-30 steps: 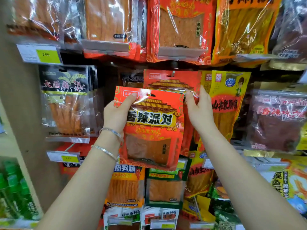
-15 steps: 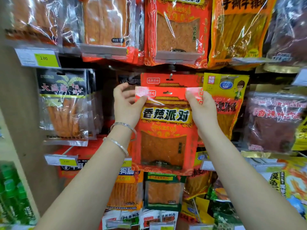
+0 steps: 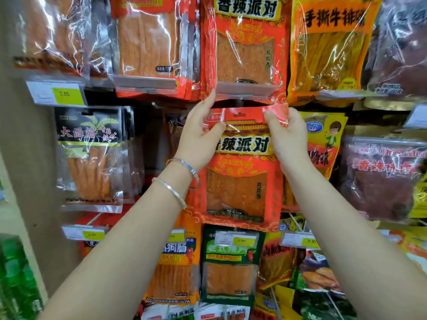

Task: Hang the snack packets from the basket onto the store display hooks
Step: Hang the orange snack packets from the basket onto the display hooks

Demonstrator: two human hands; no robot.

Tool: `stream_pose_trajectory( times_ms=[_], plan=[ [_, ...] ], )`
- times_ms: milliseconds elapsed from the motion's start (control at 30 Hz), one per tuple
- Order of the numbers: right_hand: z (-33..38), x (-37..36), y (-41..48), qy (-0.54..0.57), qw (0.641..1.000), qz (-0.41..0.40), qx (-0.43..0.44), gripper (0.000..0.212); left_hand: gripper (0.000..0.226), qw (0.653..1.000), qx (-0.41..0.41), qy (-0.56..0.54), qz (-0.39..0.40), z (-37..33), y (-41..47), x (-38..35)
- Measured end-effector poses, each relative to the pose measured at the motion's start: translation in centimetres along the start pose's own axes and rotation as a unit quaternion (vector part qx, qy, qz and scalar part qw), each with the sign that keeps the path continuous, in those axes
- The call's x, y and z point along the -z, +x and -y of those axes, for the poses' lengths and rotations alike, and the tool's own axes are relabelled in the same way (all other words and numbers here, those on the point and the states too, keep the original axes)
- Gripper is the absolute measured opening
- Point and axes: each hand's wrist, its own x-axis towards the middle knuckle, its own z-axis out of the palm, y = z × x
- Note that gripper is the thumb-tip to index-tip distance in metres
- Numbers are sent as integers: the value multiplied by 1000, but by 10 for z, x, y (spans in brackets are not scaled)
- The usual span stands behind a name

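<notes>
The red packet [image 3: 238,181] is up from the low, tilted hold of a second ago. It now sits square, top edge just under the matching packet [image 3: 245,54] in the row above. Its hang hole [image 3: 236,115] shows, centred; can't tell if a hook is through it. Grip: left hand [image 3: 198,135] pinches the top-left corner, thumb in front; right hand [image 3: 288,132] pinches the top-right corner, which curls forward. Likely mid-threading, not hung yet. Basket isn't in view.

I have one camera, up on the head. It looks straight ahead at the hanging packets [image 3: 238,181], very close.
</notes>
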Motion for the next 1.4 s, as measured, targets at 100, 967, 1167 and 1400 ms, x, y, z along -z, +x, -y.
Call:
stream_pose_trajectory(
  times_ms=[100,967,1167,1400],
  plan=[
    [-3,-5,4,-10,1000,-1,-2,23,64,1000,1,-20,3,3,-1,1],
    [-76,14,-140,-270,961,51,-42,49,30,973,105,169,113,84,-116,-12],
    [-90,52,-261,-218,953,55,-203,25,26,985,131,10,115,86,-215,16],
    [-109,83,-455,-162,802,190,-543,21,19,807,522,58,271,132,-425,63]
  ],
)
